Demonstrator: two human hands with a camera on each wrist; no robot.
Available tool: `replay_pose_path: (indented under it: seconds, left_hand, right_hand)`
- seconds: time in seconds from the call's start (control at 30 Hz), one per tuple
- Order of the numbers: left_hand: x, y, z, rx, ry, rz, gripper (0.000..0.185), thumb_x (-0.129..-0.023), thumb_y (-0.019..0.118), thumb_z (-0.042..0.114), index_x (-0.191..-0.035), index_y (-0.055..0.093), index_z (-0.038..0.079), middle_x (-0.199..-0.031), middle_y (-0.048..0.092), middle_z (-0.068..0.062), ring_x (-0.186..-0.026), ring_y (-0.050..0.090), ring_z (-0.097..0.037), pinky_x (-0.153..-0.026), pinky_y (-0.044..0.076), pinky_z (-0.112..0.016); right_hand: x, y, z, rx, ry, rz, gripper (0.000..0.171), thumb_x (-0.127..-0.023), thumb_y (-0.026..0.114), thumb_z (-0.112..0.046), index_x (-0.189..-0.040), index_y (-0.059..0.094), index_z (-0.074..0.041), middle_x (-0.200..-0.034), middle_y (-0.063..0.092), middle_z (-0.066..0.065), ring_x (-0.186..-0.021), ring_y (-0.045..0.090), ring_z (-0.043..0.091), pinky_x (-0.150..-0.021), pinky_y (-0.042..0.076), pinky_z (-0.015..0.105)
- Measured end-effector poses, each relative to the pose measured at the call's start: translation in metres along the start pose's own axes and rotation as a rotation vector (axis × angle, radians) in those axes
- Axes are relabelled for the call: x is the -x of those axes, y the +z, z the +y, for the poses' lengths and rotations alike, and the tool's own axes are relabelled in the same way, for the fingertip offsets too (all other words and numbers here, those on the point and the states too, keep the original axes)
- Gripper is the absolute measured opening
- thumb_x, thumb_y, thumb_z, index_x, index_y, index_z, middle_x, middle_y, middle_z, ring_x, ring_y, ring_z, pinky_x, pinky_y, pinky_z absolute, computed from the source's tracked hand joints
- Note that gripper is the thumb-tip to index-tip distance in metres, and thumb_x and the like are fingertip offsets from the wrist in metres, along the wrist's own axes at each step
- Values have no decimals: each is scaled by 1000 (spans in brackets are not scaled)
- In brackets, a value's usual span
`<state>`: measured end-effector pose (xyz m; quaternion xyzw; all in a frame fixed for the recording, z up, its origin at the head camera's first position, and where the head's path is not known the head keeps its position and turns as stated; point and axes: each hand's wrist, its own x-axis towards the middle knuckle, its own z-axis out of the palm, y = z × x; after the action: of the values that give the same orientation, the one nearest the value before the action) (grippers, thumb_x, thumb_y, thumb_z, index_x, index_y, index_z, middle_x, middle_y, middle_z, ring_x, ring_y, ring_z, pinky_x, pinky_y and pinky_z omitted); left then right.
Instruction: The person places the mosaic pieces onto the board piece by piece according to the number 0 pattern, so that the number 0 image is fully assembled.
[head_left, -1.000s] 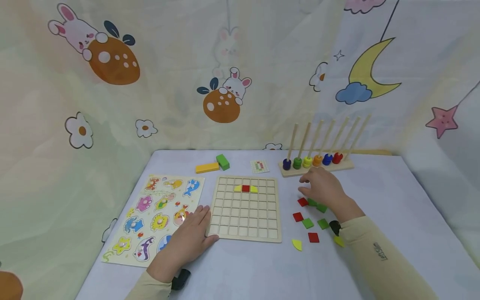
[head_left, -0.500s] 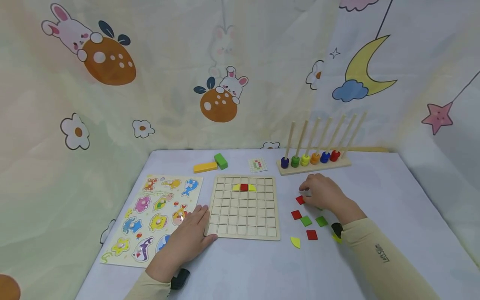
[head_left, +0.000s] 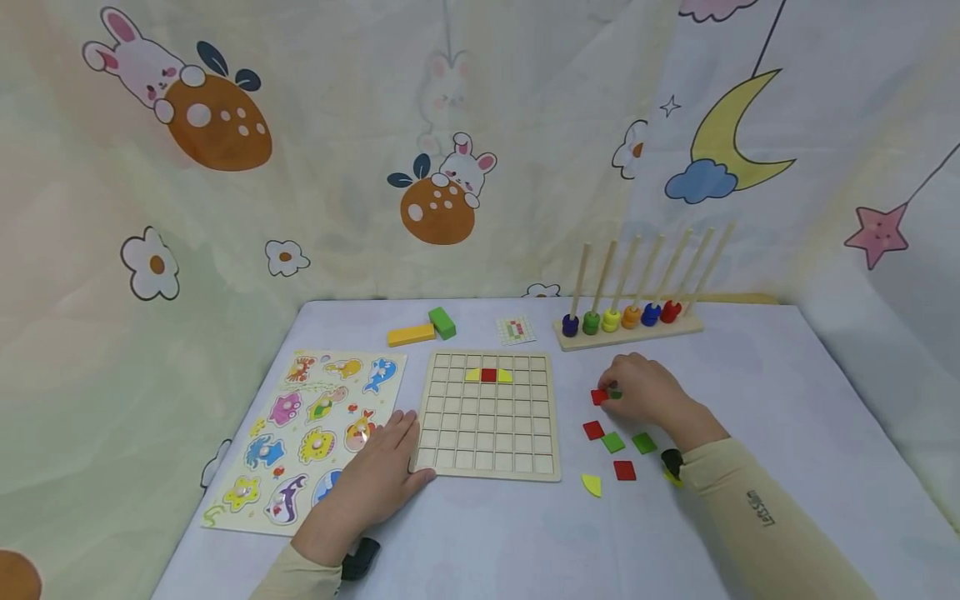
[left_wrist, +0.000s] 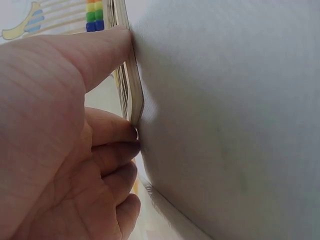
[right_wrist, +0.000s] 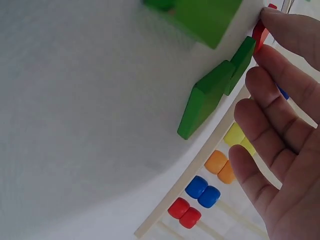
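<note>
- Head view: our left hand [head_left: 382, 471] lies flat, steadying the grid board's [head_left: 487, 414] near-left corner. Our right hand [head_left: 645, 392] curls over a red tile [head_left: 598, 397] right of the board. We judge the work barely begun: three tiles fill the far row; loose tiles [head_left: 613, 442] wait nearby.
- Left wrist view: fingers [left_wrist: 107, 132] touch the board edge [left_wrist: 134, 95].
- Right wrist view: fingertips [right_wrist: 280, 22] pinch the red tile [right_wrist: 260, 32] beside green tiles [right_wrist: 212, 92]; open tabletop lies left, the bead rack [right_wrist: 205, 190] close beyond.

light: bright, even, soft, no clear source | shadows: faint, short, beside the grid board [head_left: 487, 417] and under the forearms | glare: none | head view: sharp centre, wide-angle bending at the edges | wrist views: left hand [left_wrist: 55, 145] and right hand [right_wrist: 280, 130] fingers close, soft; table [left_wrist: 230, 120] texture blurred
</note>
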<state>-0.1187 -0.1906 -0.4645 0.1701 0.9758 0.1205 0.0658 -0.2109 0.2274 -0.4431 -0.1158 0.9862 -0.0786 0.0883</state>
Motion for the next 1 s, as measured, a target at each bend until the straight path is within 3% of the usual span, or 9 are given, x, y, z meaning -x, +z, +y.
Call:
replay_pose_path:
  seconds: [0.6, 1.0]
  left_hand:
    - [0, 0, -1, 2, -1, -4, 85, -97, 71, 48, -160, 39, 1, -171, 33, -14, -162, 24, -34, -131, 28, -52]
    - [0, 1, -1, 9, -11, -10, 85, -97, 71, 49, -161, 38, 3, -172, 32, -12, -163, 23, -33, -132, 27, -52]
  right_hand:
    - [0, -3, -3, -5, 43, -28, 25, -88, 85, -26, -110, 81, -14, -107, 70, 4, -105, 60, 27, -98, 56, 52]
    - [-3, -2, -6, 61, -7, -1, 24, -88, 84, -29, -107, 82, -13, -100, 69, 2, -99, 59, 24, -91, 57, 48]
